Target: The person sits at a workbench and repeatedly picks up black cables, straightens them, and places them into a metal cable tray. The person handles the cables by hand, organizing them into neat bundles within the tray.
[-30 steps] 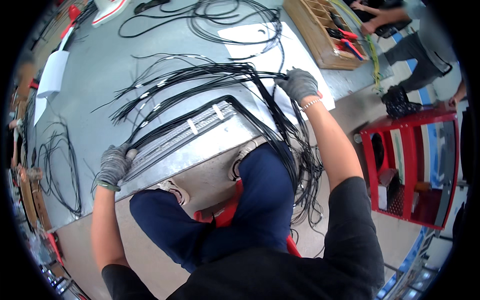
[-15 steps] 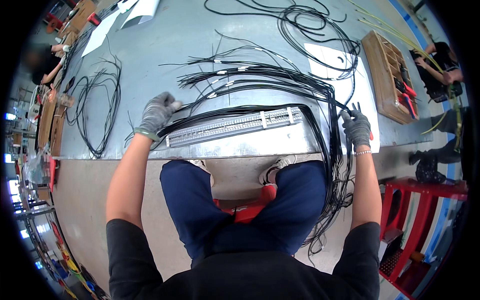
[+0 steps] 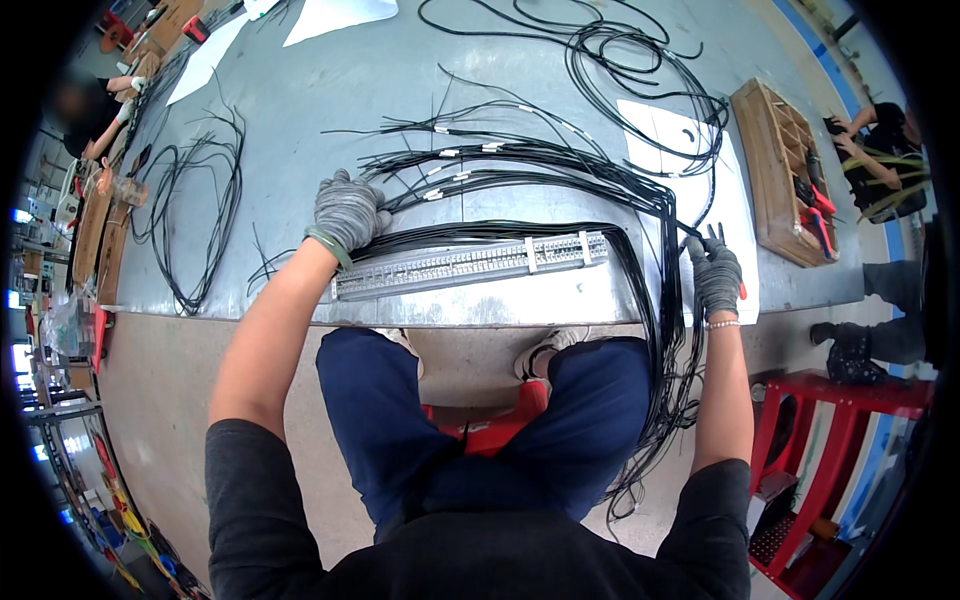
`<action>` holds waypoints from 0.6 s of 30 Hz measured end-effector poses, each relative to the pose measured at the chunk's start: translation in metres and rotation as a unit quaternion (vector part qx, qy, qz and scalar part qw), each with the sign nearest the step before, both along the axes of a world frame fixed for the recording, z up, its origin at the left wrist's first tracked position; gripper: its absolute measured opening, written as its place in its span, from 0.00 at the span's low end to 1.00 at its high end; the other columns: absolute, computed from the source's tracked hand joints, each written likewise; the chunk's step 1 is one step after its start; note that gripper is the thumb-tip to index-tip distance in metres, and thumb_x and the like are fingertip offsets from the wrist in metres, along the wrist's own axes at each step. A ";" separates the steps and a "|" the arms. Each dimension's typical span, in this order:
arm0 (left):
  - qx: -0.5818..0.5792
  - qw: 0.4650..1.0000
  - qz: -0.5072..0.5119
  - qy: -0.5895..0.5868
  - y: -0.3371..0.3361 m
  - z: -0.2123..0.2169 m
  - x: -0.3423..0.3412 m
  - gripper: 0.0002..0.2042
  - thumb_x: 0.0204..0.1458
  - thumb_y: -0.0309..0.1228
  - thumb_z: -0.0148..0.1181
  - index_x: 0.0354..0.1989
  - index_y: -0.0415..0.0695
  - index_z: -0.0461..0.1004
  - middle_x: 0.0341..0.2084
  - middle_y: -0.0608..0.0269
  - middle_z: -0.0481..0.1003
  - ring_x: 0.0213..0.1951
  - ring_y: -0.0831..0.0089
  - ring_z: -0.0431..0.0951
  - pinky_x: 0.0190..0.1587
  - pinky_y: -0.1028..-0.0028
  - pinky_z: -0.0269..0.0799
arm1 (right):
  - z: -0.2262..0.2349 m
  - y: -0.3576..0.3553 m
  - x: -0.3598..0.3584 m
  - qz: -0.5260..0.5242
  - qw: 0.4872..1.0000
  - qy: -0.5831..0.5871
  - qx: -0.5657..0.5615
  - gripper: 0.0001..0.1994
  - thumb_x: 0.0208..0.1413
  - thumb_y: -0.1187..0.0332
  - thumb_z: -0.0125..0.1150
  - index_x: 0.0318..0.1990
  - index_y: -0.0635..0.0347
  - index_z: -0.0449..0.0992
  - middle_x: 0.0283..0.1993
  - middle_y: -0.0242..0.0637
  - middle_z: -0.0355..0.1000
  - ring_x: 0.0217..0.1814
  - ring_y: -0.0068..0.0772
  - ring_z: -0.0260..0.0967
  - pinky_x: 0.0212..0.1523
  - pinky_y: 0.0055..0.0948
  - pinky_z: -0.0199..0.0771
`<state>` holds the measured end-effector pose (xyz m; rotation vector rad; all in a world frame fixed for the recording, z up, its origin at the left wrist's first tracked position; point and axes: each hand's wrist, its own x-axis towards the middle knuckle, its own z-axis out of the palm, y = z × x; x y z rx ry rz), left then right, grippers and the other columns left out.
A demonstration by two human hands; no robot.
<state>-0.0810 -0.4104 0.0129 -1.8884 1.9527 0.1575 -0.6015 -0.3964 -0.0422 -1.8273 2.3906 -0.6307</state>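
My left hand [image 3: 348,208], in a grey glove, is closed round the left ends of black cables [image 3: 510,180]. Its wrist is over the left end of a light-coloured slotted terminal strip [image 3: 450,272] with two white clips. My right hand [image 3: 715,278], also gloved, is closed on a tool that looks like red-handled pliers; dark prongs [image 3: 715,232] stick out past the fingers and most of it is hidden. Beside that hand the black cables bend and hang over the table's front edge. Several carry white labels.
White paper [image 3: 640,130] lies under the cables at right, beside a wooden compartment box [image 3: 765,170] with red-handled tools. Coiled cables [image 3: 600,50] lie far back, with another loop [image 3: 190,230] at left. People work at both sides. A red stand [image 3: 850,395] is at lower right.
My left hand has shifted right and slightly away from me, and its fingers have curled over the cable ends. The right hand stays beside the cable bend, with the tool.
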 end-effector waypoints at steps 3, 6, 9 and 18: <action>-0.092 0.995 -0.021 -0.005 -0.008 0.006 0.007 0.14 0.48 0.45 0.56 0.39 0.54 0.79 0.44 0.61 0.75 0.55 0.53 0.65 0.54 0.53 0.60 | 0.012 0.000 0.006 0.007 0.998 0.039 0.038 0.21 0.51 0.51 0.62 0.38 0.63 0.79 0.33 0.50 0.75 0.37 0.50 0.72 0.43 0.41 0.69; -0.087 0.995 0.012 0.040 -0.018 0.013 0.016 0.14 0.49 0.46 0.56 0.39 0.54 0.79 0.44 0.60 0.75 0.54 0.54 0.66 0.54 0.54 0.60 | 0.013 0.003 0.006 0.038 0.998 0.057 0.004 0.20 0.53 0.51 0.61 0.36 0.62 0.79 0.34 0.48 0.75 0.37 0.49 0.72 0.42 0.41 0.70; -0.066 0.995 0.028 0.063 -0.013 0.013 0.021 0.19 0.44 0.45 0.64 0.44 0.52 0.76 0.43 0.60 0.75 0.50 0.57 0.69 0.53 0.59 0.63 | 0.006 0.001 0.006 0.037 0.999 -0.009 0.008 0.19 0.56 0.52 0.57 0.35 0.62 0.77 0.34 0.48 0.74 0.38 0.48 0.71 0.41 0.39 0.70; -0.033 0.958 0.183 0.218 0.018 -0.015 0.059 0.33 0.40 0.53 0.67 0.47 0.38 0.69 0.38 0.48 0.76 0.42 0.56 0.76 0.47 0.63 0.70 | -0.031 0.004 0.024 0.006 0.978 -0.196 -0.066 0.15 0.62 0.59 0.50 0.35 0.63 0.71 0.23 0.33 0.68 0.24 0.22 0.61 0.27 0.27 0.64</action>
